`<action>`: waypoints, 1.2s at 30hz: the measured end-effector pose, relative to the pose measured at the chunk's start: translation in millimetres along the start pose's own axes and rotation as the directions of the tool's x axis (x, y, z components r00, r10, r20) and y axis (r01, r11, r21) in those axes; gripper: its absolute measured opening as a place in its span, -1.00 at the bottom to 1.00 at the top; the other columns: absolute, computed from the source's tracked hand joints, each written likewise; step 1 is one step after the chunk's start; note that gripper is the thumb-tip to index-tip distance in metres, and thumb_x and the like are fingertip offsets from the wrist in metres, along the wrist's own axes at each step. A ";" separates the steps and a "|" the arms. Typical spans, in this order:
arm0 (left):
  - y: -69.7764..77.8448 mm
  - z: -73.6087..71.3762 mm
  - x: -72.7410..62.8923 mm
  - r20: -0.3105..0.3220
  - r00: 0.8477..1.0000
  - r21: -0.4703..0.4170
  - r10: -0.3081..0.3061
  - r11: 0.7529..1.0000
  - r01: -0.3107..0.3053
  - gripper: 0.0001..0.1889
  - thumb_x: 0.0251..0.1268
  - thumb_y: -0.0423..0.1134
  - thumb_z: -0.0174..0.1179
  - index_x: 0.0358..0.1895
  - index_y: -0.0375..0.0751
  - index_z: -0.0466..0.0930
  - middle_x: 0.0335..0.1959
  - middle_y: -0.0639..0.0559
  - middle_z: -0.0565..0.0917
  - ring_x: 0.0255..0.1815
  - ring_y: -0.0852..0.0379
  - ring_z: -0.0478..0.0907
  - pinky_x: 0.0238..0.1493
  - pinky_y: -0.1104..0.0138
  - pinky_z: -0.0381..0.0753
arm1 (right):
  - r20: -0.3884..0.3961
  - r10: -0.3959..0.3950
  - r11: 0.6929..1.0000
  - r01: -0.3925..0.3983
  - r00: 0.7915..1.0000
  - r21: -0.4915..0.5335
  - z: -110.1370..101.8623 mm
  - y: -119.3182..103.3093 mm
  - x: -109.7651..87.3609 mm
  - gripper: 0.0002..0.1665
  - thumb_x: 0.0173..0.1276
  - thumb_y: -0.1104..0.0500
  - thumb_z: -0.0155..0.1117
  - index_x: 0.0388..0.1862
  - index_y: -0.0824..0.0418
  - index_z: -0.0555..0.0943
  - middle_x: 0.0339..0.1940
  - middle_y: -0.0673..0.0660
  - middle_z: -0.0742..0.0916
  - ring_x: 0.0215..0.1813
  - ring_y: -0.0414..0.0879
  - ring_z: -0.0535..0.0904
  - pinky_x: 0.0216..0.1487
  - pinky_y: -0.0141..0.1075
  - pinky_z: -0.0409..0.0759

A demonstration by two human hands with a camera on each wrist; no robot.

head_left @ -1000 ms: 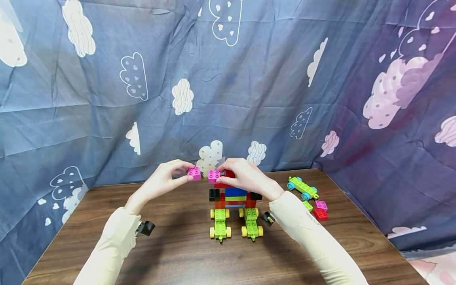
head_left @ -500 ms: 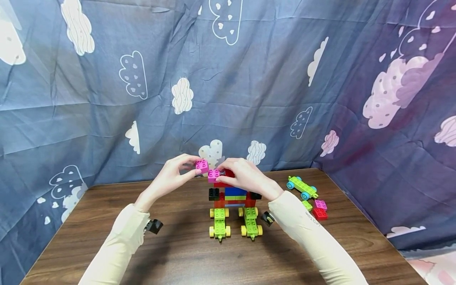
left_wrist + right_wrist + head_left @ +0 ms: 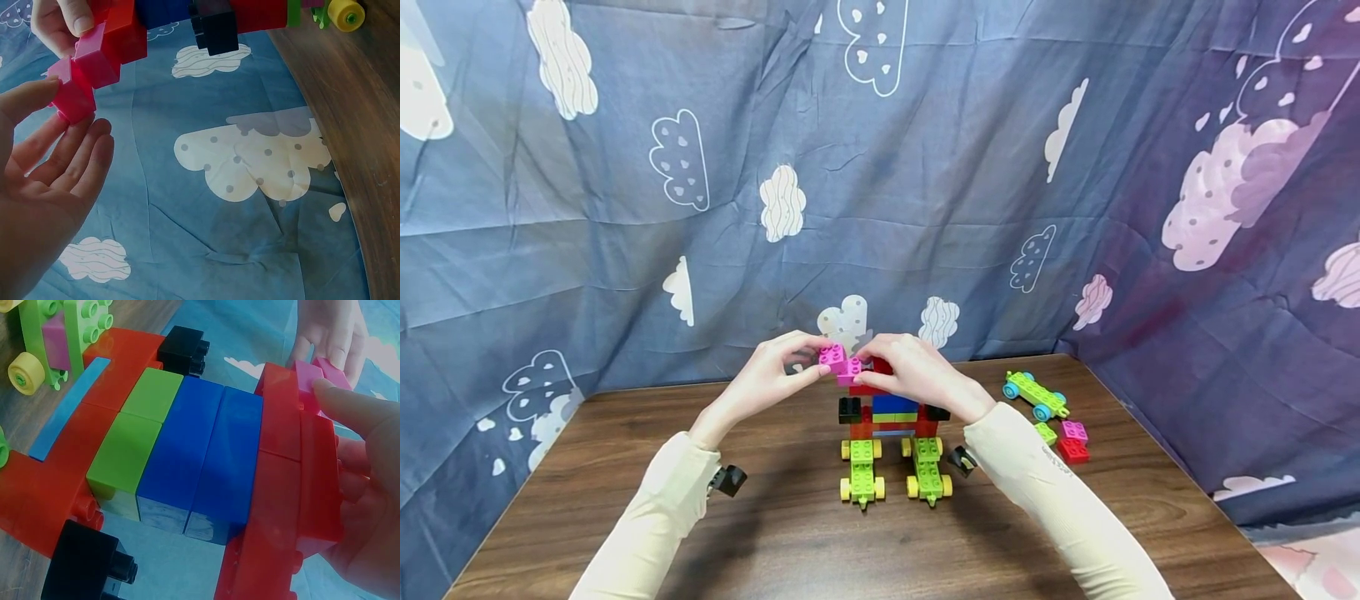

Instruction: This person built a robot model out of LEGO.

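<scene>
In the head view, a tall brick figure of red, blue (image 3: 895,404), lime and black bricks stands on two lime wheeled bases (image 3: 862,475) with yellow wheels. My left hand (image 3: 767,375) pinches a pink brick (image 3: 832,357) between thumb and fingertips. Its corner meets a second pink brick (image 3: 99,59) at the left end of the figure's red top (image 3: 281,425); the left wrist view shows the two stepped, one slightly higher. My right hand (image 3: 917,375) pinches this second brick, thumb on the near side, and hides part of the figure's top.
On the table (image 3: 760,550) at right lie a lime wheeled base (image 3: 1036,395) with blue wheels, a lime brick (image 3: 1046,433), a pink brick (image 3: 1074,431) and a red brick (image 3: 1074,451). A blue cloud-patterned cloth (image 3: 760,283) hangs behind the table.
My left hand has brought its pink brick rightward, up and then slightly down, against the one in my right hand. The right hand and the figure have stayed in place.
</scene>
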State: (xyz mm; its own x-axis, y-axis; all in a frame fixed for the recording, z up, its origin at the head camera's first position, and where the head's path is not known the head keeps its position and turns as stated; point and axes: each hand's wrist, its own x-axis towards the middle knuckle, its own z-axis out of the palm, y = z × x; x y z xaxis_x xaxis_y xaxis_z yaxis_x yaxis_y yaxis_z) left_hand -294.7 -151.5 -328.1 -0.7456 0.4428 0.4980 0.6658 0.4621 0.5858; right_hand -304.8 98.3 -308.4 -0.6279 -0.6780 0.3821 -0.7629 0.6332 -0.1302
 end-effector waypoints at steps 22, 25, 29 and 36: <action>3.3 5.0 4.0 0.037 0.999 -0.115 -0.007 0.993 0.011 -0.63 0.27 -0.31 0.32 0.14 -0.22 0.63 -0.05 -0.11 0.64 -0.06 -0.01 0.69 0.07 0.08 0.69 | -0.001 -0.006 1.000 0.006 1.000 0.001 0.8 1.3 -0.4 -0.64 0.33 -0.07 0.37 -0.03 0.11 0.71 -0.14 0.03 0.79 -0.15 -0.14 0.69 -0.03 -0.29 0.70; 4.6 5.9 6.0 0.042 0.999 -0.126 0.001 0.992 0.004 -0.64 0.26 -0.31 0.33 0.13 -0.22 0.64 -0.08 -0.09 0.62 -0.06 0.01 0.69 0.07 0.10 0.69 | -0.001 -0.001 1.000 0.001 1.000 0.002 0.2 1.5 -0.6 -0.64 0.32 -0.07 0.37 -0.03 0.11 0.71 -0.14 0.05 0.80 -0.15 -0.14 0.69 -0.02 -0.28 0.70; 5.9 6.2 7.2 0.053 0.999 -0.121 0.012 0.993 -0.005 -0.63 0.25 -0.29 0.34 0.13 -0.22 0.63 -0.09 -0.08 0.60 -0.06 0.02 0.69 0.10 0.10 0.68 | 0.001 0.000 1.000 0.000 1.000 0.006 -0.9 0.1 -1.0 -0.64 0.31 -0.06 0.38 -0.04 0.12 0.71 -0.13 0.08 0.80 -0.15 -0.12 0.69 -0.02 -0.27 0.70; 4.1 4.4 4.1 0.039 0.999 -0.089 0.003 0.996 0.001 -0.64 0.26 -0.30 0.34 0.13 -0.21 0.64 -0.08 -0.07 0.62 -0.07 0.04 0.68 0.08 0.13 0.69 | 0.005 -0.001 1.000 0.001 1.000 0.004 -0.8 -0.6 -0.9 -0.64 0.32 -0.06 0.38 -0.04 0.12 0.71 -0.14 0.06 0.80 -0.15 -0.12 0.69 -0.02 -0.26 0.70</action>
State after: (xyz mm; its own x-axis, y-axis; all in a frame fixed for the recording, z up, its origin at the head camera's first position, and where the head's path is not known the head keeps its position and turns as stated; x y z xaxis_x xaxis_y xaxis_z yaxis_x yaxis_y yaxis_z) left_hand -294.8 -144.4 -326.4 -0.7419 0.4739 0.4744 0.6602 0.3925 0.6404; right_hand -303.7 98.8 -307.9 -0.6276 -0.6807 0.3778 -0.7644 0.6309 -0.1332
